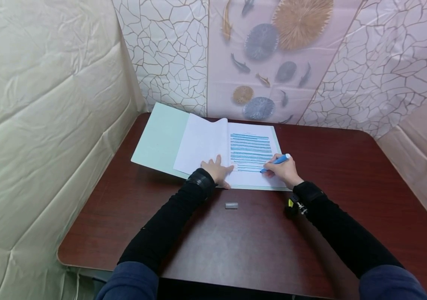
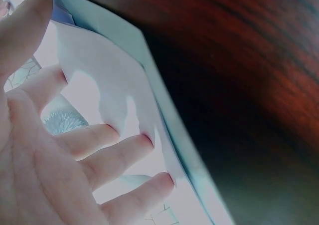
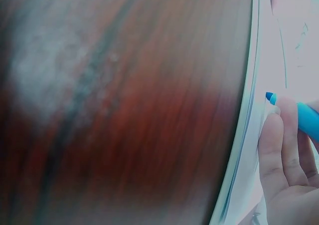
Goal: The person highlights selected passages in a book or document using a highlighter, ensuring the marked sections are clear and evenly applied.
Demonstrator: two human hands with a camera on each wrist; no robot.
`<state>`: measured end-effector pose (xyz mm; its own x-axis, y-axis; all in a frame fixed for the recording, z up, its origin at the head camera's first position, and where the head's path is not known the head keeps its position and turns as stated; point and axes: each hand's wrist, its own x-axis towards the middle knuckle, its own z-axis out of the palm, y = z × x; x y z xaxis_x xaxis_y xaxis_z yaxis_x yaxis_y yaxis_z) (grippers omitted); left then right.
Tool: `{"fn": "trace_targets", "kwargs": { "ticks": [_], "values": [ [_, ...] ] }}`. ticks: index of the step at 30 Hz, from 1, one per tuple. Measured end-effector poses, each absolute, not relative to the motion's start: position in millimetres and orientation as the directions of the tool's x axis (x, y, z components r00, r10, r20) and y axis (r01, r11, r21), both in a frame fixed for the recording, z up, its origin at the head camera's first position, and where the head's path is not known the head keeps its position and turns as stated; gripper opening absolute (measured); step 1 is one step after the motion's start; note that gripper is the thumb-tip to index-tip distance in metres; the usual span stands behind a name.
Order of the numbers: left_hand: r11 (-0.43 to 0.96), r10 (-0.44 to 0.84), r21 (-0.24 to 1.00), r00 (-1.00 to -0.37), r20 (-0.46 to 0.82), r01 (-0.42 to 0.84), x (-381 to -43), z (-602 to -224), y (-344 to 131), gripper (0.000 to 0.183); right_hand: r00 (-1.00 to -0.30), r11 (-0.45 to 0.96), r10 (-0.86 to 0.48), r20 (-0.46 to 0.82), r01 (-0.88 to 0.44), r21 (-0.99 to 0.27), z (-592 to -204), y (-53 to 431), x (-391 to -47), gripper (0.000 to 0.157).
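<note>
My right hand (image 1: 282, 171) pinches a blue highlighter (image 1: 283, 158) with a white end, its tip down at the lower lines of a printed page (image 1: 250, 178). Blue strokes run across most of the text on that page. In the right wrist view the highlighter's blue tip (image 3: 269, 96) shows just past the fingertips (image 3: 271, 122). My left hand (image 1: 217, 171) rests with fingers spread near the inner fold, on the turned-over white sheets (image 1: 206, 141). The left wrist view shows its straight fingers (image 2: 124, 157) against the paper. The pages lie in an open pale green folder (image 1: 158, 135).
A small grey cylinder (image 1: 231, 205) lies on the dark red-brown table (image 1: 333, 166) in front of the folder. The folder's left cover reaches the table's back left edge. Patterned sheeting (image 1: 168, 54) hangs behind the table, and pale quilted cloth (image 1: 48, 125) at its left.
</note>
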<state>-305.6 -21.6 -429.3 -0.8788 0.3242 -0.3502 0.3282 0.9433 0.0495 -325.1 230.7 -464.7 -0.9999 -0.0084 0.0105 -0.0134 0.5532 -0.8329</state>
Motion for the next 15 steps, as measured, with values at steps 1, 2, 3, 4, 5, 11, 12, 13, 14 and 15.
{"fn": "trace_targets", "kwargs": {
  "ticks": [1,2,3,4,5,11,12,13,14,15],
  "values": [
    [0.944,0.321,0.048,-0.879,-0.352,0.325,-306.0,-430.0,-21.5,0.082,-1.000,0.555,-0.006,0.010,-0.012,-0.832,-464.8,230.9,-325.1,0.017],
    [0.945,0.321,0.049,-0.879,-0.352,0.325,-305.9,-430.0,-21.5,0.082,-1.000,0.558,-0.007,0.012,-0.014,-0.829,-465.0,231.3,-325.1,0.017],
    [0.945,0.321,0.049,-0.879,-0.352,0.325,-305.7,-430.0,-21.7,0.082,-1.000,0.560,-0.005,0.012,-0.013,-0.829,-465.1,231.5,-325.1,0.017],
    [0.945,0.319,0.049,-0.880,-0.352,0.323,-305.8,-430.1,-21.6,0.081,-1.000,0.560,0.000,0.011,-0.009,-0.828,-465.0,231.4,-325.0,0.017],
    [0.944,0.321,0.051,-0.880,-0.351,0.325,-305.6,-430.1,-21.7,0.081,-1.000,0.563,0.002,0.013,-0.009,-0.827,-464.9,231.5,-324.9,0.017],
    [0.945,0.319,0.056,-0.879,-0.354,0.321,-304.9,-429.3,-21.7,0.081,-1.000,0.568,0.006,0.017,-0.010,-0.823,-464.0,231.8,-323.9,0.018],
    [0.946,0.318,0.056,-0.879,-0.356,0.320,-304.9,-429.3,-21.6,0.082,-1.000,0.568,0.005,0.017,-0.011,-0.823,-464.0,232.1,-323.7,0.018],
    [0.945,0.322,0.058,-0.878,-0.355,0.323,-304.7,-428.8,-21.8,0.082,-1.000,0.567,0.005,0.013,-0.008,-0.824,-463.9,232.1,-323.5,0.018],
    [0.944,0.325,0.060,-0.877,-0.353,0.325,-304.5,-428.5,-21.9,0.082,-1.000,0.565,0.004,0.012,-0.007,-0.825,-463.8,232.2,-323.2,0.018],
    [0.944,0.325,0.061,-0.878,-0.352,0.325,-304.8,-428.6,-21.9,0.082,-1.000,0.561,0.003,0.010,-0.007,-0.828,-463.7,232.3,-323.0,0.019]
  ]
}}
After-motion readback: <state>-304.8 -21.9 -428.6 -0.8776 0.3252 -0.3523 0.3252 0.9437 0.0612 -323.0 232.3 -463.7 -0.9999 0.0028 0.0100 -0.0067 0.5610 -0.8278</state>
